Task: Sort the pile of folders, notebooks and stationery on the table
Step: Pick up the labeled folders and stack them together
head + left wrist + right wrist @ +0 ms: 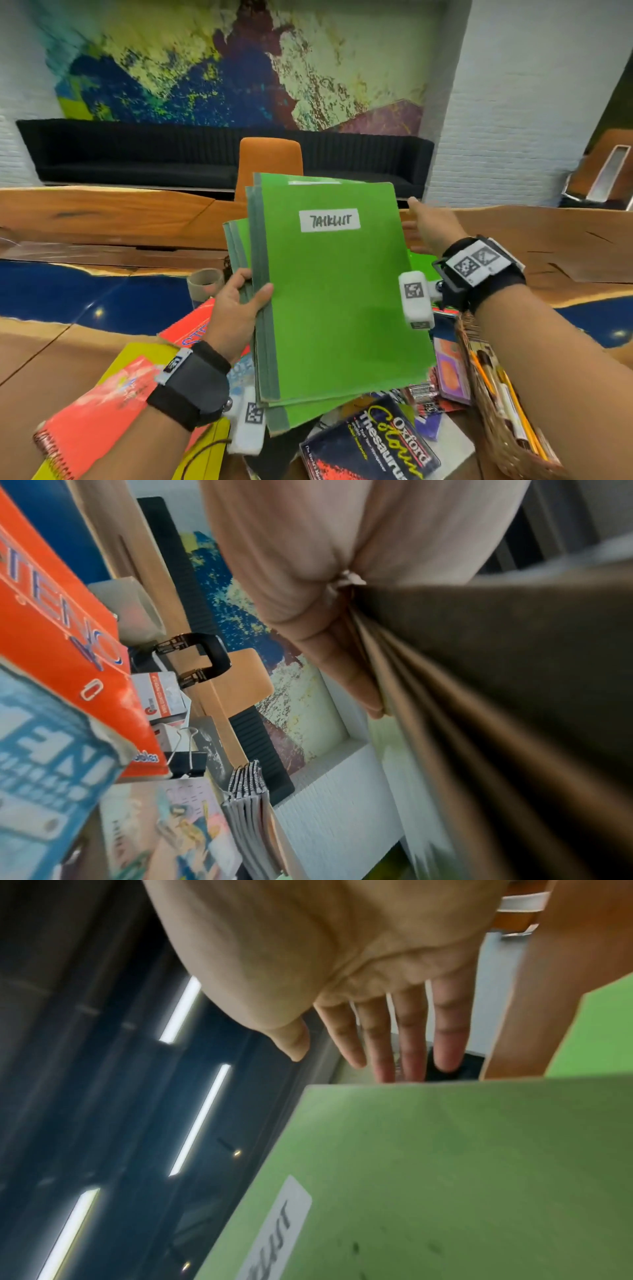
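Left hand pinches the green folders at their spine, centre frame; right hand, fingers straight and spread, hovers at right.

Matt green card folders, glossy wood-and-resin table, woven basket

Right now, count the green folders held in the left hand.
3 at least: the labelled front folder, one just behind it, and a third offset lower left, all gripped by the left hand. More may be hidden.
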### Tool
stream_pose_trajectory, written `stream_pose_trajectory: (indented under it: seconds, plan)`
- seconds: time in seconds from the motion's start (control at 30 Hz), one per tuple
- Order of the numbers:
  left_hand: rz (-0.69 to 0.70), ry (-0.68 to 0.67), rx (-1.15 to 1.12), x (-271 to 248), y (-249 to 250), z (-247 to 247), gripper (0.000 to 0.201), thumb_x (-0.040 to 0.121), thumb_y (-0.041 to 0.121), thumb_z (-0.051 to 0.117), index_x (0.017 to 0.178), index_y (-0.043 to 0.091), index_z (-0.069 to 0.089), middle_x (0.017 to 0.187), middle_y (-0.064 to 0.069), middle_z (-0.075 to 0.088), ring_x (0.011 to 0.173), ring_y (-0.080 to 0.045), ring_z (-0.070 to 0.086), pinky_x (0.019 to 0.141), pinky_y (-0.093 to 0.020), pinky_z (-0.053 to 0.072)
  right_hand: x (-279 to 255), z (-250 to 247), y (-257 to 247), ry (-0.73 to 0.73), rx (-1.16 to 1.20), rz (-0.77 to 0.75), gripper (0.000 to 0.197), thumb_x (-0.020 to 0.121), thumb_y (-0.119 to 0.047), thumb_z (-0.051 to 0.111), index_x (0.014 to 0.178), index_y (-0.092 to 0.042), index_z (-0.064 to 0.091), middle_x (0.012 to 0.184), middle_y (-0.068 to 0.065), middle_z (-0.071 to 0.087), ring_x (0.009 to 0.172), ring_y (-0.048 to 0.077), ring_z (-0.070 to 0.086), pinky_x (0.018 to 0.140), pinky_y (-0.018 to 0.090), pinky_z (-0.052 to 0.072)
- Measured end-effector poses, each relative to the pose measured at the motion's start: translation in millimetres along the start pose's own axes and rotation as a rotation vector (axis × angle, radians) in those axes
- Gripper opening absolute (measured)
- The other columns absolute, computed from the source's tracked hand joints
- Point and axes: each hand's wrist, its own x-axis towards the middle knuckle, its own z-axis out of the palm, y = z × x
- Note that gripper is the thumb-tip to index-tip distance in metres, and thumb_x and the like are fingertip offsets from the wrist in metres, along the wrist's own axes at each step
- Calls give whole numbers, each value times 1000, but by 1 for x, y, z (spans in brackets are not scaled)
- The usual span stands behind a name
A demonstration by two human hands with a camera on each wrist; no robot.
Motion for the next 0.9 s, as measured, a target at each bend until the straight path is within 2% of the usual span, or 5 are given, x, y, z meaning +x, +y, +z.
stream_pose_trajectory:
  seconds: [0.27, 0.5, 0.67, 0.77, 0.9]
  plan:
    - [0, -130, 85, -13, -12, 4, 17, 90, -2, 60, 101, 11, 59, 97, -2, 72, 85, -13, 66, 77, -25, 58, -1, -7, 12, 14, 70, 135, 47, 95, -41, 57, 125, -4, 60, 120, 13, 67, 92, 23, 63, 90, 41, 54]
    - [5, -218, 3, -23, 1, 1, 24, 83, 13, 63, 106, 7, 57, 95, -3, 72, 77, -11, 67, 67, -24, 58, -3, -15, 19, -57, 255, 206, 28, 99, -34, 45, 85, -26, 68, 90, 8, 66, 72, 23, 58, 83, 41, 50]
    - [-7, -272, 2, -28, 1, -8, 17, 92, -5, 52, 107, 3, 55, 86, 0, 70, 67, -7, 65, 59, -22, 55, -8, -27, 23, -101, 144, 185, 42, 96, -7, 49, 56, -11, 61, 48, 1, 60, 48, 19, 54, 60, 30, 49]
    - [-25, -275, -27, -30, 1, -13, 18, 90, 1, 55, 108, 5, 54, 87, 1, 71, 67, -8, 65, 60, -22, 56, -20, -31, 15, -192, 248, 236, 26, 99, -13, 46, 81, -4, 63, 60, 7, 66, 39, 18, 59, 39, 24, 50]
    - [-25, -270, -63, -29, 5, -13, 31, 81, 13, 58, 112, 9, 56, 90, 1, 73, 70, -8, 67, 63, -23, 58, -11, -30, 4, -88, 154, 207, 21, 96, -14, 54, 108, -3, 67, 102, 16, 71, 66, 25, 70, 57, 34, 58]
